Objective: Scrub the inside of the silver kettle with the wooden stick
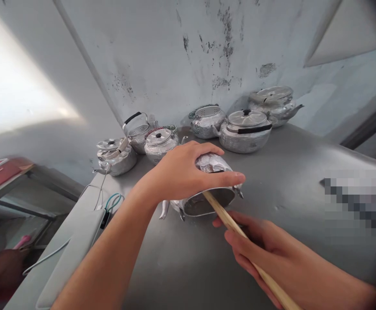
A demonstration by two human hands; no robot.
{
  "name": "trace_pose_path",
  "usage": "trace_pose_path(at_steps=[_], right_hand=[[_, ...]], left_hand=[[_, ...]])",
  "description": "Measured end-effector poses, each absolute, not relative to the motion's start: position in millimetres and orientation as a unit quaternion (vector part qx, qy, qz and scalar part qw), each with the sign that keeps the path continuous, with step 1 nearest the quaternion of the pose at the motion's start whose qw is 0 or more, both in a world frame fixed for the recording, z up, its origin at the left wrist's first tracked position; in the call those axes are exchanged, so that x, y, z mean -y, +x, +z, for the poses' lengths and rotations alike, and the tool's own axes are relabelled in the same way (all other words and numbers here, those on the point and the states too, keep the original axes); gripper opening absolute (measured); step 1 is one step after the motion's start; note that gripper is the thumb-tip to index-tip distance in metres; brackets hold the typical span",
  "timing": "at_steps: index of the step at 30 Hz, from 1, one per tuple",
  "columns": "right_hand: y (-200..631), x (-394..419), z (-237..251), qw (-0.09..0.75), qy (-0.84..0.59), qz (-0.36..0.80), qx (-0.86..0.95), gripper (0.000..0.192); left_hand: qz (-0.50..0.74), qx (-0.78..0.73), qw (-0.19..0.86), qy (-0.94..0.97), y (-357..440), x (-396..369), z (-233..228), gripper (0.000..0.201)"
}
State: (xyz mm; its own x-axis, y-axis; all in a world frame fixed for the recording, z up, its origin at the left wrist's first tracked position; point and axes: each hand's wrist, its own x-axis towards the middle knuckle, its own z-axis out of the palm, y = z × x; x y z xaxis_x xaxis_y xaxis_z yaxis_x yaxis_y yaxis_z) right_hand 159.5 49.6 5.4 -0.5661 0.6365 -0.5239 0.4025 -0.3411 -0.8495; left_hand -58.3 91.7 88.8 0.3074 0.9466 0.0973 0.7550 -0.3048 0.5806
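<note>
Stick (223,215) in right hand (262,241), left hand (186,170) (palm down) gripping kettle (214,162)

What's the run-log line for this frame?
left hand: on tipped kettle | right hand: gripping wooden stick, far end at kettle's opening | behind: other kettles on table

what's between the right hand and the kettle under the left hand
In the head view, a wooden stick spans it, running from the right hand to the open kettle.
</note>
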Motion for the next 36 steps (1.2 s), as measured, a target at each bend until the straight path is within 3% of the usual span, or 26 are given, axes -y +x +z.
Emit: trace_pose_path(at_steps=[19,36], right_hand=[[155,-43,17,0.112,-0.51,0.654,0.548,0.044],[154,-48,17,0.07,-0.483,0.67,0.56,0.03]], left_hand=[[0.201,-0.561,0.202,0.777,-58,-93,89,0.061],[0.198,-0.562,0.202,0.778,-61,-92,89,0.059]])
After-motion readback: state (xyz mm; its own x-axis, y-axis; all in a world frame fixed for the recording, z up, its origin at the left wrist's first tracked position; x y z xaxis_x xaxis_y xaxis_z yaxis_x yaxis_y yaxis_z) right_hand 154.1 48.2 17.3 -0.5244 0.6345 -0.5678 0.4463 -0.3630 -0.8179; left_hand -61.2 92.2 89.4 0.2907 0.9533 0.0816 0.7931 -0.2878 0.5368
